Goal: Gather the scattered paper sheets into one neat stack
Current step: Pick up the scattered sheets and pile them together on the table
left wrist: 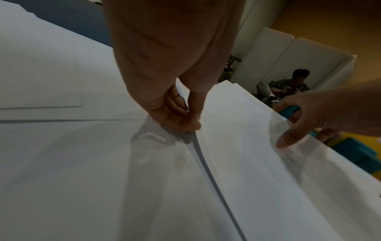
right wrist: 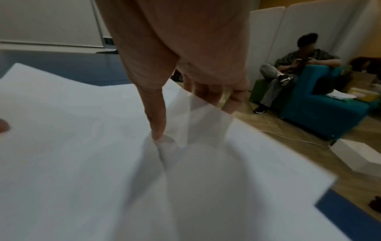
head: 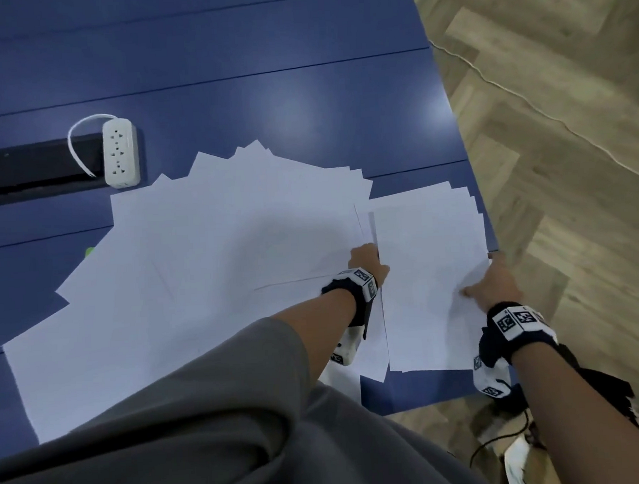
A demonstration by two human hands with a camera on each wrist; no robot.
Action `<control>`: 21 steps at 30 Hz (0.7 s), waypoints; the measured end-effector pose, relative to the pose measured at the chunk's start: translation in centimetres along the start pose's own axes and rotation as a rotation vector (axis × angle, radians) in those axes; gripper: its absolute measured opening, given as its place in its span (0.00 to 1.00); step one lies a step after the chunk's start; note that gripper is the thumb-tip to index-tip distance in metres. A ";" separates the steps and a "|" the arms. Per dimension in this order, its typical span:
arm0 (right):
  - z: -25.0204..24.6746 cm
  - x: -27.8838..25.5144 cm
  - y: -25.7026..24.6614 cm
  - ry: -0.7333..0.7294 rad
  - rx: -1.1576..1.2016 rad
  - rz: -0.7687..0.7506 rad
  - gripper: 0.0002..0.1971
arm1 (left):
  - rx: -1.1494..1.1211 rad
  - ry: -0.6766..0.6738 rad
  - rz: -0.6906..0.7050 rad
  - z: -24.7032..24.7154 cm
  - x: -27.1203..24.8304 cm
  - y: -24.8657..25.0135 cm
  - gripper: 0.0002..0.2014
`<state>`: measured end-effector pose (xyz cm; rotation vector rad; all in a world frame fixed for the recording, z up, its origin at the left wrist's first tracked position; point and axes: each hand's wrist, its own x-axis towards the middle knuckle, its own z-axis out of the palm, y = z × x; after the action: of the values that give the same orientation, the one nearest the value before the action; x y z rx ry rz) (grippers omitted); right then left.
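Note:
Several white sheets [head: 200, 248] lie fanned out across the blue table [head: 266, 96]. A rough paper stack [head: 427, 273] sits beside them at the table's right edge, its corners uneven. My left hand [head: 367, 258] is at the stack's left edge; in the left wrist view my left hand [left wrist: 190, 119] has its curled fingers and thumb pinching that edge. My right hand [head: 479, 281] grips the stack's right edge. The right wrist view has my right hand [right wrist: 181, 117] with its thumb on top of the stack [right wrist: 103, 163] and its fingers showing through from beneath.
A white power strip [head: 120, 153] lies by a black cable slot [head: 29, 168] at the far left. The table's right edge [head: 471, 167] runs just past the stack, with wood floor [head: 565, 155] beyond. A person sits on a teal sofa [right wrist: 321, 107].

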<state>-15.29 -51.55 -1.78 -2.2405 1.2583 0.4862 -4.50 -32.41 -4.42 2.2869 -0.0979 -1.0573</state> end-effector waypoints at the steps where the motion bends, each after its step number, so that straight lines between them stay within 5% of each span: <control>1: 0.4 -0.3 -0.3 0.031 -0.096 0.022 0.47 | 0.002 -0.002 -0.007 0.0 0.0 0.0 0.10; 5: 2.0 -1.8 -1.6 0.178 -0.326 -0.099 0.49 | -0.004 0.000 0.001 0.2 -0.1 -0.2 0.16; 11: 5.0 -3.3 -4.8 -0.087 -0.377 -0.494 0.38 | -0.041 -0.006 -0.019 -1.5 -1.7 0.3 0.19; 16: 6.8 -3.9 -5.9 -0.129 -0.441 -0.433 0.40 | 0.095 0.036 0.069 -5.9 -3.9 -2.8 0.19; 21: 7.3 -4.0 -6.9 -0.123 -0.444 -0.357 0.38 | 0.201 0.231 -0.028 -11.1 -5.6 -10.2 0.20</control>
<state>-11.76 -41.48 -3.63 -2.6762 0.7103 0.8088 -2.26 -16.89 -0.92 2.5823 -0.0818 -0.8200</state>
